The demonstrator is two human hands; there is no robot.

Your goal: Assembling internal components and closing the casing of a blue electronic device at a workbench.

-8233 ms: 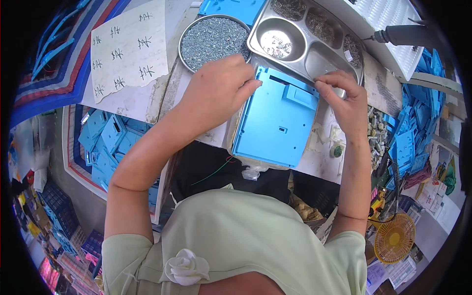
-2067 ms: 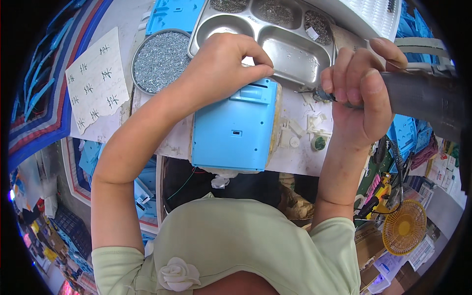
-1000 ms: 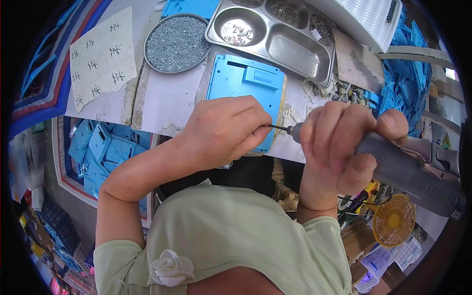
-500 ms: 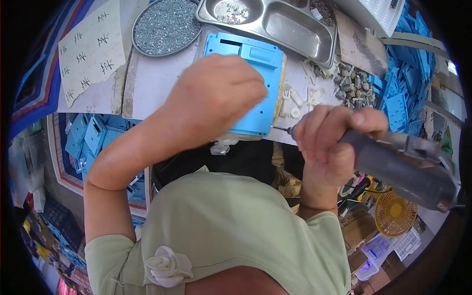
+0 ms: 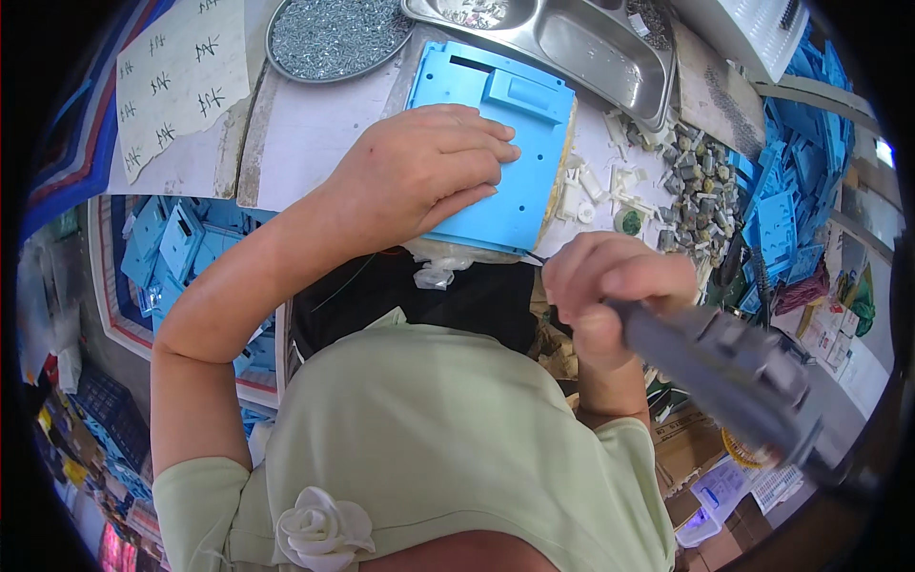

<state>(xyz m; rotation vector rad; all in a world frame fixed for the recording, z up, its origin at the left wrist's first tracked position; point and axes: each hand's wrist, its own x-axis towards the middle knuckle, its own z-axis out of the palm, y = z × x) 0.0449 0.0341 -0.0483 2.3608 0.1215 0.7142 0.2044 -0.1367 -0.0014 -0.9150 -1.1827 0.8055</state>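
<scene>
A light blue plastic panel (image 5: pixel 515 191) with a slot and small holes lies on a wrapped pad at the table's near edge. My left hand (image 5: pixel 429 167) rests flat across the panel, its fingers stretched toward the right and the thumb slightly apart. My right hand (image 5: pixel 615 281) is wrapped round the front of a dark electric screwdriver (image 5: pixel 715 372), whose body slants down to the right. The thin bit of the screwdriver points at the panel's lower right corner; whether it sits in a hole or on a screw cannot be made out.
A round tray of screws (image 5: pixel 334 38) and a steel compartment tray (image 5: pixel 610 57) stand at the back. Small metal parts (image 5: pixel 701 181) and white plastic pieces (image 5: pixel 581 191) lie right of the panel. More blue panels are piled at far right and in a bin (image 5: pixel 100 276) at left.
My left hand has gone from curled fingers above the panel to lying flat on it. The screwdriver's rear end has swung lower and inward, its bit staying near the panel's corner.
</scene>
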